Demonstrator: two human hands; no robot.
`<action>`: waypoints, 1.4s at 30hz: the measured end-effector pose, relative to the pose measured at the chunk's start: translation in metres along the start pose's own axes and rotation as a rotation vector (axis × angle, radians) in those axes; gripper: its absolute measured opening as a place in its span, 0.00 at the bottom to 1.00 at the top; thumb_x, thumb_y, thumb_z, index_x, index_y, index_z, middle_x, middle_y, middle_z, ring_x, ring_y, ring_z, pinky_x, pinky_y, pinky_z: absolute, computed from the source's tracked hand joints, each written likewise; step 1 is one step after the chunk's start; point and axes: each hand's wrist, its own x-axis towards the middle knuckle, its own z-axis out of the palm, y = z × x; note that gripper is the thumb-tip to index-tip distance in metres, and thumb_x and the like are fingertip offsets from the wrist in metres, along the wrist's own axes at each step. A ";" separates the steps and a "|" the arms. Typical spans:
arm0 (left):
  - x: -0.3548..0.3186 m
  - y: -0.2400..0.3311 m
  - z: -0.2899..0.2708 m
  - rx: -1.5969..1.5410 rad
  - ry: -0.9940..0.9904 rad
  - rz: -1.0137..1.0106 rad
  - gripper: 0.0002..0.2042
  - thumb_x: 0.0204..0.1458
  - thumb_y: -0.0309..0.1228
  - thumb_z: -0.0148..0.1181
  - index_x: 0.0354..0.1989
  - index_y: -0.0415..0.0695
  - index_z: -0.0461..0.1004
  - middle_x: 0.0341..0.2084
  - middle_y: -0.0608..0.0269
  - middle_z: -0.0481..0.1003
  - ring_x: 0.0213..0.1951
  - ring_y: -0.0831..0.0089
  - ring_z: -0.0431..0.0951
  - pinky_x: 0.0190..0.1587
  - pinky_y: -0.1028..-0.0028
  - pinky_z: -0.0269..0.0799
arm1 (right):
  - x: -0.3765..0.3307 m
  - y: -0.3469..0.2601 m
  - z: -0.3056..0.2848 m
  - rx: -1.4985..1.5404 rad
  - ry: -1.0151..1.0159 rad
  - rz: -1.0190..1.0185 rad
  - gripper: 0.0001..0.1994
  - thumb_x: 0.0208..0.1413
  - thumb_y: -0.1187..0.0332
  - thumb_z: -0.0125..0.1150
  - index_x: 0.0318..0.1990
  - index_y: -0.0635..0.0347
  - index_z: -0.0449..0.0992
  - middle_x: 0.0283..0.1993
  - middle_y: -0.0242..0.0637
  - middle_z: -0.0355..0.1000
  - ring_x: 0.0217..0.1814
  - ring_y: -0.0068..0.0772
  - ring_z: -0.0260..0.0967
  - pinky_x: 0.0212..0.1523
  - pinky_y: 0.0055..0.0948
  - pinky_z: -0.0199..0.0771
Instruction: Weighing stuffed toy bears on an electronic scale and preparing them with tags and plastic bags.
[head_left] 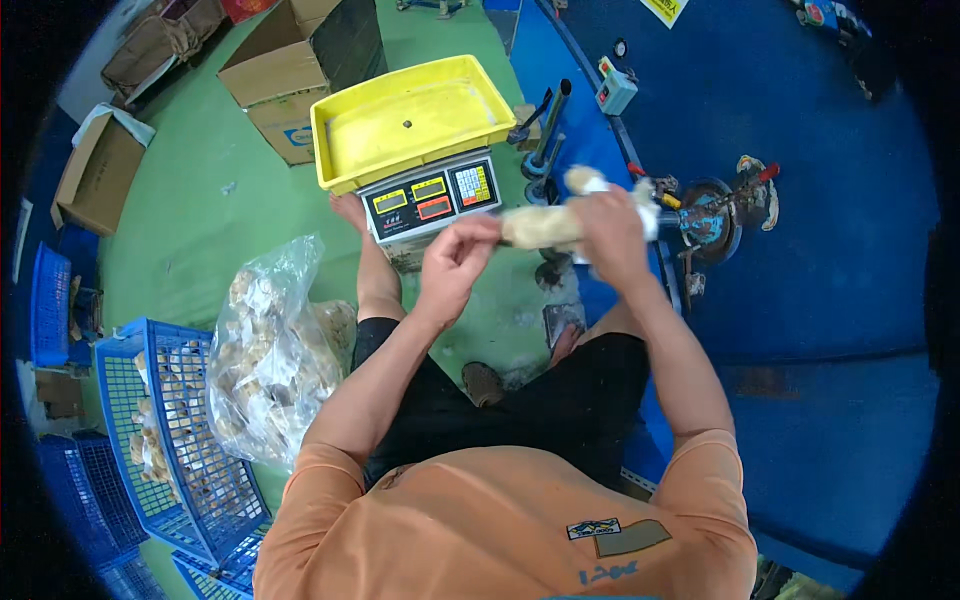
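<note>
Fabric [540, 228], beige, fuzzy-looking and partly blurred, is held in the air in front of the person, just right of the scale [430, 203] and left of a round metal machine part [708, 222] on the blue cabinet [790, 430]. The right hand [612, 232] is closed over it from above, near its right end, where white patches show beside the fingers. The left hand [455, 262] is at the other end, its fingers bent and its thumb partly apart from them; the fingertips meet the beige end, but whether they pinch it or only touch it cannot be told.

A yellow tray [365, 135] sits on top of the scale with one small dark spot on its bottom. Beyond it, an open cardboard box [285, 110] stands on the green floor [185, 190]. To the person's left, a clear plastic bag [300, 262] full of beige and white pieces stands beside a blue mesh basket [190, 420] that holds more beige pieces. The person wears an orange shirt [480, 520] and black shorts [590, 395]; the right foot [565, 342] is at a pedal [560, 318], and the left foot [349, 209] is beside the scale.
</note>
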 end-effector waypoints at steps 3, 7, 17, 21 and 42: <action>0.027 0.019 0.035 -0.153 0.141 -0.254 0.09 0.65 0.29 0.47 0.50 0.43 0.70 0.45 0.60 0.73 0.43 0.75 0.72 0.46 0.77 0.69 | -0.017 0.036 -0.011 -0.052 0.169 -0.103 0.14 0.46 0.73 0.59 0.43 0.53 0.75 0.38 0.34 0.74 0.45 0.39 0.69 0.61 0.42 0.63; 0.042 0.013 0.055 -0.212 0.148 -0.296 0.10 0.66 0.33 0.45 0.50 0.44 0.69 0.42 0.61 0.72 0.37 0.76 0.72 0.36 0.77 0.69 | -0.010 0.023 -0.010 -0.093 0.114 -0.119 0.13 0.46 0.73 0.58 0.42 0.53 0.74 0.36 0.34 0.73 0.44 0.39 0.69 0.60 0.41 0.63; 0.046 0.033 0.053 0.000 0.331 -0.334 0.14 0.67 0.41 0.46 0.49 0.45 0.69 0.33 0.64 0.72 0.28 0.78 0.70 0.21 0.78 0.65 | 0.009 -0.005 -0.001 -0.064 0.046 -0.199 0.09 0.48 0.70 0.58 0.39 0.53 0.72 0.35 0.33 0.72 0.43 0.38 0.69 0.57 0.39 0.65; 0.047 0.032 0.033 -0.226 0.334 -0.426 0.14 0.66 0.41 0.48 0.50 0.44 0.69 0.33 0.64 0.72 0.27 0.79 0.70 0.22 0.80 0.64 | 0.014 -0.011 0.002 -0.059 0.068 -0.221 0.07 0.49 0.68 0.59 0.37 0.54 0.71 0.34 0.35 0.72 0.42 0.38 0.69 0.55 0.39 0.65; 0.049 0.034 0.054 -0.019 0.254 -0.437 0.10 0.64 0.34 0.49 0.45 0.44 0.76 0.33 0.61 0.75 0.23 0.82 0.69 0.21 0.81 0.63 | 0.001 0.015 0.008 -0.091 0.133 0.347 0.09 0.53 0.69 0.61 0.37 0.60 0.69 0.29 0.47 0.72 0.32 0.55 0.70 0.37 0.48 0.68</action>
